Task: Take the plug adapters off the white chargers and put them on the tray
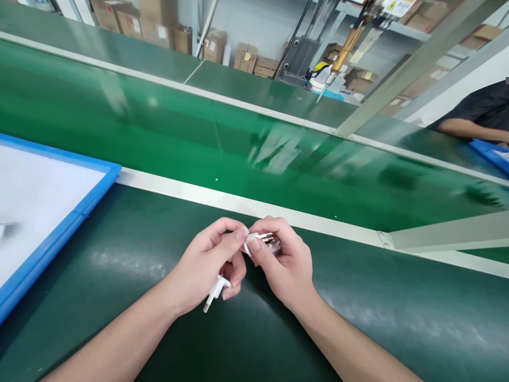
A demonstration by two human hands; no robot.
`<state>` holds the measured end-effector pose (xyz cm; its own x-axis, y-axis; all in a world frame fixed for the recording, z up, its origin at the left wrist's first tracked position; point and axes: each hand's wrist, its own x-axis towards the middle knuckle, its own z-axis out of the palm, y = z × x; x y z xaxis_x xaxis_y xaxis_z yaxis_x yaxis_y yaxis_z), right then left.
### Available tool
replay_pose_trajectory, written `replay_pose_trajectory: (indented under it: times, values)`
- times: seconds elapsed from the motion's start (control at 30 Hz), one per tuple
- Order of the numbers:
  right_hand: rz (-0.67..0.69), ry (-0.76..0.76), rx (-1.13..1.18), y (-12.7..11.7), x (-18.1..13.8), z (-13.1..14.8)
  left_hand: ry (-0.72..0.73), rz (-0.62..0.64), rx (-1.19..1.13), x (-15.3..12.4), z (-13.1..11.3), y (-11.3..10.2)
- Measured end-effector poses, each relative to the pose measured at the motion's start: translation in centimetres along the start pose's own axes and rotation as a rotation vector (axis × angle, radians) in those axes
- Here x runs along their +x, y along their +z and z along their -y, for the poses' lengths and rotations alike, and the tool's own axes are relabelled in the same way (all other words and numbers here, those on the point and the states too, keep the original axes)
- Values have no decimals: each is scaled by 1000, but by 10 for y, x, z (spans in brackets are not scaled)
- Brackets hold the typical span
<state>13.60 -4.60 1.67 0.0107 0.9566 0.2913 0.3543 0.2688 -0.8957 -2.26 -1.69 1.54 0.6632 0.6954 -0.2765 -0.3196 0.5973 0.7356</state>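
Both my hands meet over the dark green worktop (358, 318), just short of the conveyor's pale rail. My left hand (207, 262) is closed, its thumb and forefinger pinching a small white plug part (254, 237) at the top. A second white plug part with a metal pin (217, 292) sticks out below its curled fingers. My right hand (284, 262) is closed on the same small white piece, whose metal pins (267, 237) show between the fingertips. The two hands touch at the fingertips.
A blue-framed tray with a white bottom (91, 196) lies at the left. Beyond the pale rail (222, 199) runs a glossy green conveyor belt (167, 132). Another person's arm (469, 127) rests at the far right by a blue tray. Cardboard boxes (159, 24) are stacked behind.
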Motion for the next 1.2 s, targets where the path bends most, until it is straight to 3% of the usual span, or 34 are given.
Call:
replay_pose_trajectory:
  times: [0.33,0.67,0.77,0.97,1.2]
  values:
    - [12,-23,19,1,-2,4,-10,-12,-110,1,-4,3]
    - [133,-46,141,0,-2,4,-51,1,-166,0,-8,-4]
    - [104,-1,140,0,-1,2,-25,16,-168,0,-9,-4]
    - [-101,-6,-30,0,4,-1,-19,51,-82,-1,-4,-3]
    - [-28,10,25,1,1,-4,-2,48,-71,-1,-3,0]
